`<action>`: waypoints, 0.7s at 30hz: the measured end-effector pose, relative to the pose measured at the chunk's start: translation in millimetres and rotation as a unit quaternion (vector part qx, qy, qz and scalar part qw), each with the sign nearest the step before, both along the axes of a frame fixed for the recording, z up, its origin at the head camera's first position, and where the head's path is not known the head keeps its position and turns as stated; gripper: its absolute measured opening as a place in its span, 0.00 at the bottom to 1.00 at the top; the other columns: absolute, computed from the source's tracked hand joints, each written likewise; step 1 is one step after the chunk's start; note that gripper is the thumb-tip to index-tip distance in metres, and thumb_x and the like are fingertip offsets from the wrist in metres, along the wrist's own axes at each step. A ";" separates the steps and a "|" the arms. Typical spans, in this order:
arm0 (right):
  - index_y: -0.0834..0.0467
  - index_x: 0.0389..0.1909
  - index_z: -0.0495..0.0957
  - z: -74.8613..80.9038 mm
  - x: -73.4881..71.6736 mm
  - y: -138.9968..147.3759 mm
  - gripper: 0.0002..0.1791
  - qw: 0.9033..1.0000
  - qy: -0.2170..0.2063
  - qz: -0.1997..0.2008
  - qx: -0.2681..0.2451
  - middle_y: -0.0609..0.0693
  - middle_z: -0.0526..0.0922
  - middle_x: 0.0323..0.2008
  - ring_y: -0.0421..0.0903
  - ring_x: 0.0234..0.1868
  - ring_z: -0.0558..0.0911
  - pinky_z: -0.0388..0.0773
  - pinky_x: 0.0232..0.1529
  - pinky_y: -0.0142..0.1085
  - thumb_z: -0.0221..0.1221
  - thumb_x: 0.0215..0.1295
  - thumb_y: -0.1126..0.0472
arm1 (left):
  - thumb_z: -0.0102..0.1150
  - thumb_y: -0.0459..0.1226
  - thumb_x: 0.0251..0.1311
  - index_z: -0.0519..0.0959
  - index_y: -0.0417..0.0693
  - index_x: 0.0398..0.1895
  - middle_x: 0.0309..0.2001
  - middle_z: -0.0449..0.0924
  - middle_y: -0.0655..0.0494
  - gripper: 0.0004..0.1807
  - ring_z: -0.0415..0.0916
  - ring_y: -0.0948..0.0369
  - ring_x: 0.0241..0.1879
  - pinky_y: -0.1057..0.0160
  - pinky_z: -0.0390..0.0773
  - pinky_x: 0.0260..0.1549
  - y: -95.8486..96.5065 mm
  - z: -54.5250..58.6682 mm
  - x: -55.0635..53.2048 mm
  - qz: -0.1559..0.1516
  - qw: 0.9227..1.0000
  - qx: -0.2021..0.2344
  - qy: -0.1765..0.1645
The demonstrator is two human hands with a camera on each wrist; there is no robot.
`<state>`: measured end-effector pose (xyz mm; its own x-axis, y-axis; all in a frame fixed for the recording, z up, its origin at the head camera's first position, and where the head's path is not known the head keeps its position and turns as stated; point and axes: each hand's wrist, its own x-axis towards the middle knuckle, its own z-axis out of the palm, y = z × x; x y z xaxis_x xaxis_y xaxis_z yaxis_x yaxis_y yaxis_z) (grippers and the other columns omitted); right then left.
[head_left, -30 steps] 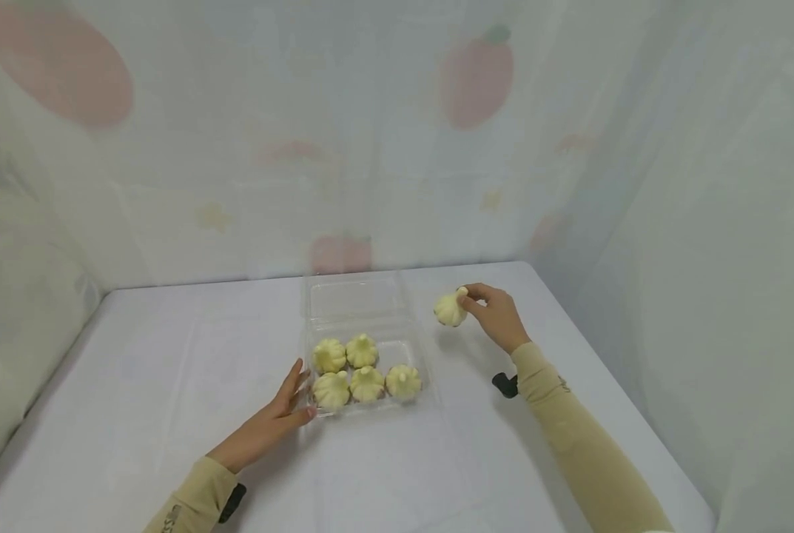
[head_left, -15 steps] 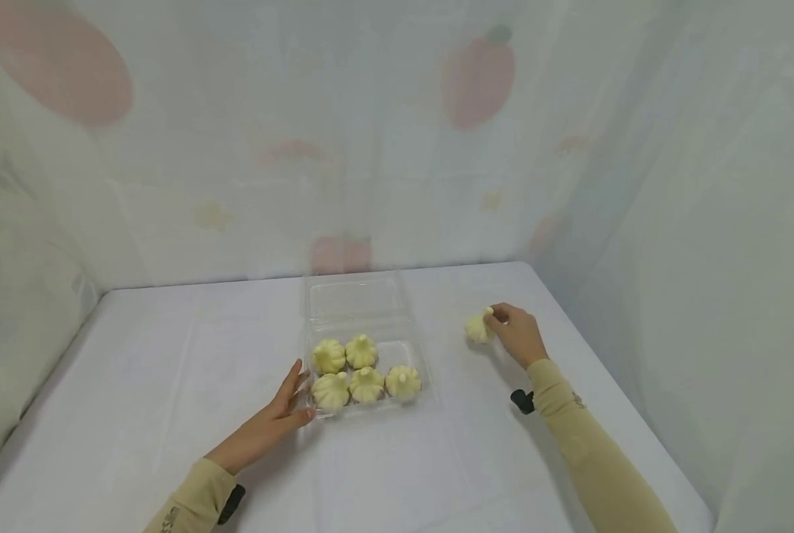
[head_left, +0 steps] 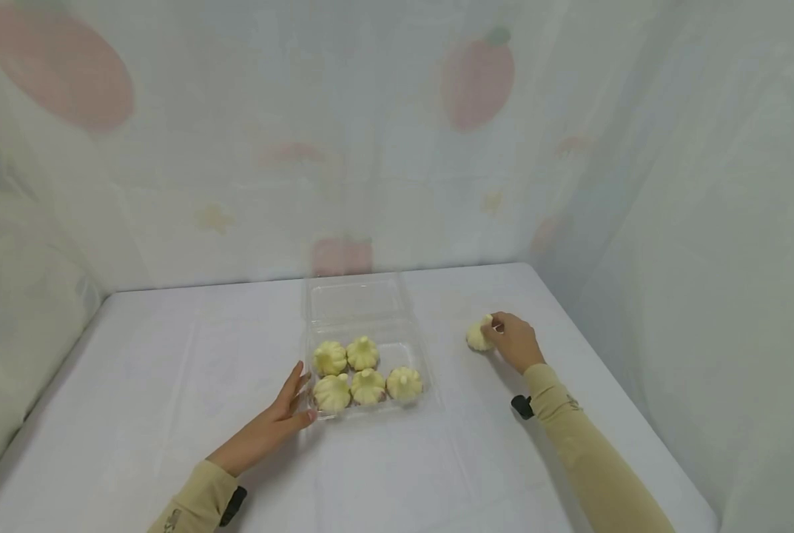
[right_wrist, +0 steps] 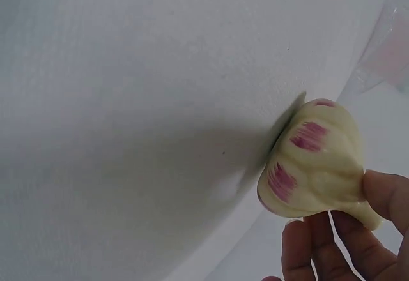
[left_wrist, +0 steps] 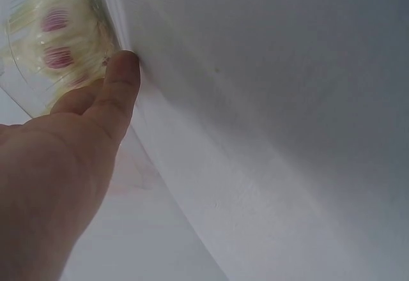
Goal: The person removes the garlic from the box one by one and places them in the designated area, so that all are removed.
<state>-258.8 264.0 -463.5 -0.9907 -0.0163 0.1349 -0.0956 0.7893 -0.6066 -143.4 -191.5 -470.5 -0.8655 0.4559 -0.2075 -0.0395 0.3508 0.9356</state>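
A clear plastic clamshell box [head_left: 353, 416] lies on the table with its lid [head_left: 357, 302] folded back toward the far edge. Several cream garlic bulbs [head_left: 368, 386] sit in it, and its far right part holds none. My left hand [head_left: 271, 423] rests against the box's left side, fingers extended and thumb at the near left corner. To the right of the box, my right hand [head_left: 515, 342] pinches another garlic bulb [right_wrist: 313, 159] by its stem, between thumb and fingers. Purple streaks mark this bulb, and its base is right at the tabletop in the right wrist view.
A white cloth covers the table [head_left: 190, 385]. Behind it hangs a pale curtain [head_left: 397, 170] with faded fruit prints, and more pale sheeting [head_left: 716, 244] encloses the right and left sides. A small dark device [head_left: 522, 406] is on the right wrist.
My right hand has carried the garlic bulb rightward and down, from above the table near the lid to the tabletop. The left hand and the box stay in place.
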 end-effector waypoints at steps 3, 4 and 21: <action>0.67 0.58 0.77 0.6 1.9 1.7 0.22 1.000 -0.011 0.002 0.000 0.62 0.82 0.51 0.60 0.54 0.79 0.76 0.53 0.55 0.57 0.75 0.53 | 0.50 0.48 0.77 0.20 0.59 0.80 0.81 0.26 0.44 0.50 0.32 0.38 0.77 0.30 0.47 0.68 -0.5 -0.1 -0.1 0.000 1.000 0.003 -0.001; 0.66 0.58 0.77 0.4 2.4 2.4 0.22 1.000 -0.015 0.001 -0.002 0.62 0.82 0.51 0.60 0.54 0.78 0.76 0.53 0.55 0.57 0.75 0.52 | 0.50 0.48 0.77 0.20 0.59 0.80 0.81 0.27 0.44 0.50 0.32 0.37 0.77 0.31 0.47 0.68 -0.7 -0.2 -0.2 0.001 1.000 0.003 0.000; 0.65 0.60 0.78 6.1 4.1 2.6 0.21 0.999 0.023 0.019 -0.014 0.62 0.82 0.52 0.60 0.54 0.79 0.75 0.54 0.57 0.57 0.76 0.54 | 0.52 0.45 0.77 0.23 0.57 0.81 0.81 0.28 0.42 0.50 0.32 0.34 0.76 0.30 0.48 0.68 -0.3 0.2 -0.2 0.011 1.000 0.025 -0.001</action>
<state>-254.7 266.6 -457.4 -0.9822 -0.0494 0.1812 -0.1536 0.7668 -0.6233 -143.5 -191.8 -470.3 -0.8746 0.4471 -0.1878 -0.0493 0.3033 0.9516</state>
